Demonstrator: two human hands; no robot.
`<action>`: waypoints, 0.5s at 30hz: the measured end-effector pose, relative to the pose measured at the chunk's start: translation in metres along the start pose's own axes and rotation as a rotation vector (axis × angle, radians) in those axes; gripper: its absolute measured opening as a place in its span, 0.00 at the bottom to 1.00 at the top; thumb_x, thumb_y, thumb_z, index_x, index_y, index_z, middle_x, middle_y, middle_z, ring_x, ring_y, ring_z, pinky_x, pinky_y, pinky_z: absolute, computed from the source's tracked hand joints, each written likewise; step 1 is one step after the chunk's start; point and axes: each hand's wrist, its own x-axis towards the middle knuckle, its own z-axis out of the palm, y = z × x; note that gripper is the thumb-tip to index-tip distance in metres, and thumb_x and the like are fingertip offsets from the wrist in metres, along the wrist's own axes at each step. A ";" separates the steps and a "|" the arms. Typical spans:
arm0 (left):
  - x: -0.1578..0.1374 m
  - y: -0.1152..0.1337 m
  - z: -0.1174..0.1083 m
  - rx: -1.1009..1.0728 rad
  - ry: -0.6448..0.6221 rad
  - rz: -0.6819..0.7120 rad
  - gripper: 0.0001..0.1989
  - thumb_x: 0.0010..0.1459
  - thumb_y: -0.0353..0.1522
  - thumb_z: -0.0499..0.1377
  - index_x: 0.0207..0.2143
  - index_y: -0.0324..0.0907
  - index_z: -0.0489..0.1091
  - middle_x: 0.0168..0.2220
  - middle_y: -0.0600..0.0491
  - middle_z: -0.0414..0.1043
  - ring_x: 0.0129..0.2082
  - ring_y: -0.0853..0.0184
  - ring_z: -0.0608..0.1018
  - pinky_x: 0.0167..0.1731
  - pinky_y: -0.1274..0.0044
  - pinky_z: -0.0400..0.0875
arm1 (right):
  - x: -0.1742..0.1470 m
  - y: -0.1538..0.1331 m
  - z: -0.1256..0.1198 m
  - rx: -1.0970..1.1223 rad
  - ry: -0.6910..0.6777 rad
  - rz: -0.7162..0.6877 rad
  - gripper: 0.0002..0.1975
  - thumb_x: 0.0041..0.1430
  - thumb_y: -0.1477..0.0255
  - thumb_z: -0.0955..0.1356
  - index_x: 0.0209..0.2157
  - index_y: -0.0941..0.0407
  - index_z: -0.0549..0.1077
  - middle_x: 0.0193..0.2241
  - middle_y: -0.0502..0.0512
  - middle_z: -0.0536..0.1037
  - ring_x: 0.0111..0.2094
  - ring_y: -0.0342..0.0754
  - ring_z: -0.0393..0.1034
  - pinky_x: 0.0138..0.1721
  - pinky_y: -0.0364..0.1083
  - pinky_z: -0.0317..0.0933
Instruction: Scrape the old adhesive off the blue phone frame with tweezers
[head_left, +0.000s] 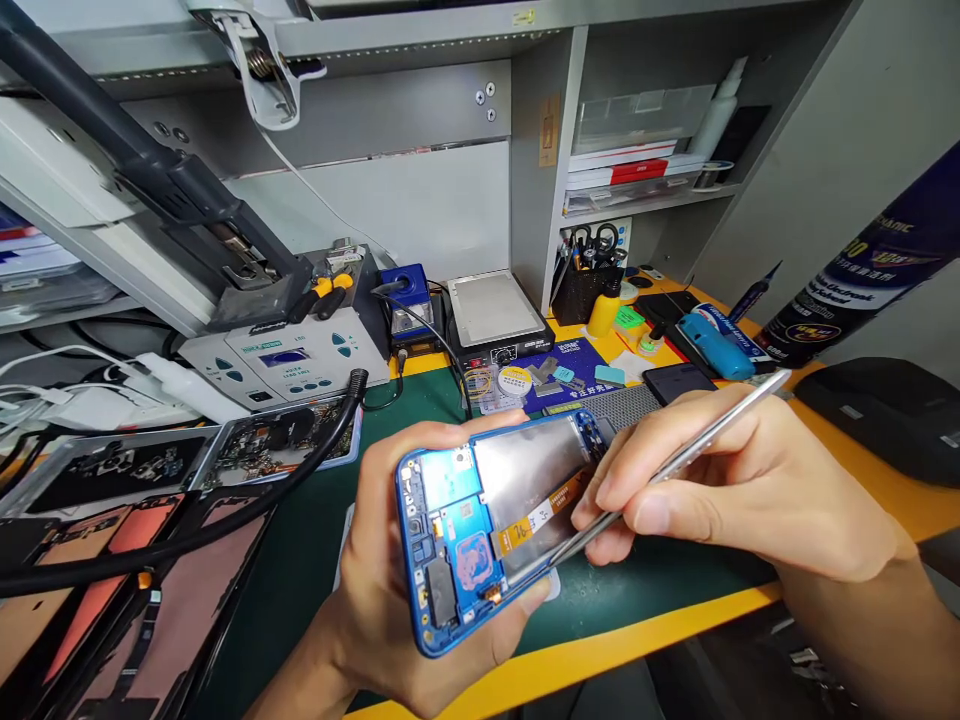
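Observation:
My left hand [375,560] is wrapped round an opened blue phone frame [450,480], which lies tilted across the palm. A shiny metal battery bay fills much of the frame, and an orange ribbon cable [517,535] with handwriting on it runs over the bay. Between the thumb and fingers of my right hand [697,490] is a pair of slim silver tweezers [709,435]. Their tips point down at the lower long edge of the frame, close to the ribbon cable. Whether the tips touch the frame I cannot tell.
A hot-air station [289,355] with a black hose [300,500] stands left. Phone back panels [172,600] lie beneath the hose. Behind are a heating plate [495,310], a yellow bottle [604,310] and a black tool holder [581,290]. A large spray can [847,270] is at right.

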 end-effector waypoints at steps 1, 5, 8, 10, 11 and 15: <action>0.000 -0.001 0.000 0.000 0.008 0.000 0.44 0.42 0.23 0.72 0.60 0.47 0.57 0.61 0.45 0.74 0.56 0.53 0.80 0.54 0.69 0.81 | -0.001 0.000 0.000 -0.005 0.005 -0.001 0.04 0.59 0.70 0.76 0.37 0.48 0.85 0.32 0.52 0.87 0.30 0.49 0.84 0.36 0.46 0.80; -0.002 0.001 0.001 0.030 0.023 -0.006 0.44 0.41 0.24 0.71 0.60 0.49 0.58 0.60 0.44 0.74 0.55 0.50 0.81 0.53 0.66 0.82 | -0.002 -0.001 -0.001 -0.015 0.018 0.002 0.04 0.59 0.69 0.76 0.38 0.47 0.85 0.31 0.53 0.87 0.30 0.50 0.84 0.37 0.46 0.80; -0.003 0.004 0.001 0.035 0.036 -0.022 0.43 0.42 0.23 0.69 0.60 0.51 0.58 0.60 0.45 0.74 0.55 0.50 0.81 0.53 0.63 0.83 | -0.002 -0.002 -0.002 -0.017 0.010 0.000 0.05 0.59 0.69 0.76 0.38 0.46 0.85 0.31 0.52 0.87 0.32 0.49 0.84 0.40 0.45 0.79; -0.003 0.003 0.001 0.028 0.036 -0.016 0.43 0.43 0.24 0.70 0.59 0.53 0.58 0.60 0.47 0.74 0.56 0.49 0.80 0.53 0.61 0.83 | -0.002 -0.002 -0.002 -0.023 0.003 -0.003 0.05 0.59 0.70 0.76 0.38 0.45 0.85 0.31 0.52 0.87 0.32 0.49 0.84 0.40 0.45 0.79; -0.003 0.002 0.002 0.022 0.040 -0.009 0.43 0.43 0.25 0.71 0.60 0.54 0.58 0.60 0.47 0.74 0.56 0.49 0.80 0.53 0.60 0.83 | -0.002 -0.002 -0.002 -0.025 0.003 -0.004 0.05 0.59 0.70 0.76 0.38 0.45 0.85 0.31 0.51 0.87 0.33 0.49 0.84 0.41 0.46 0.79; -0.004 -0.004 0.006 0.040 0.095 0.019 0.49 0.37 0.22 0.72 0.61 0.55 0.59 0.60 0.52 0.74 0.55 0.49 0.80 0.52 0.61 0.84 | -0.002 -0.001 -0.001 -0.012 0.008 -0.004 0.06 0.59 0.69 0.76 0.38 0.44 0.85 0.30 0.51 0.87 0.33 0.49 0.84 0.43 0.47 0.79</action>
